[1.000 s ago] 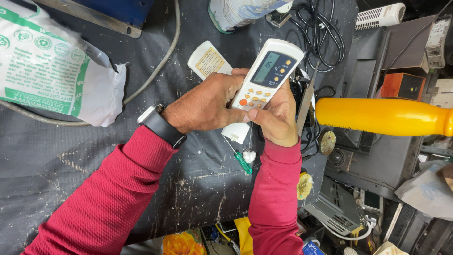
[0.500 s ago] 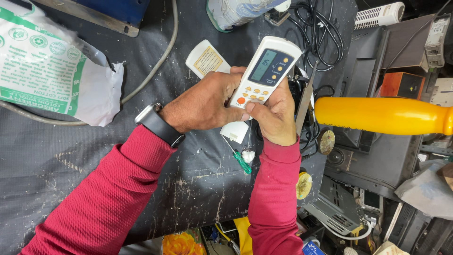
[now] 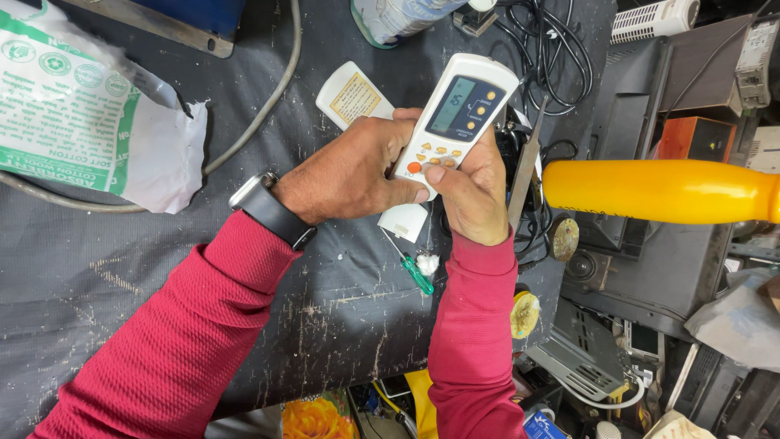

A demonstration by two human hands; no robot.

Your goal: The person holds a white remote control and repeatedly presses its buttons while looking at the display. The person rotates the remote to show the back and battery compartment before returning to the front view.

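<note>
Both the left hand (image 3: 353, 175) and right hand (image 3: 467, 191) gripped the assembled white plastic remote control (image 3: 455, 110), thumbs on its buttons; its small green screwdriver (image 3: 416, 274) lay unused below them.

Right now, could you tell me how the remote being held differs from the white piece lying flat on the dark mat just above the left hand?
The remote is held off the mat by the left hand and right hand; the white piece lies flat on the mat, untouched. The remote shows a screen and orange buttons; the white piece shows only a yellowish label. The remote looks longer. Both are white plastic with rounded corners.
</note>
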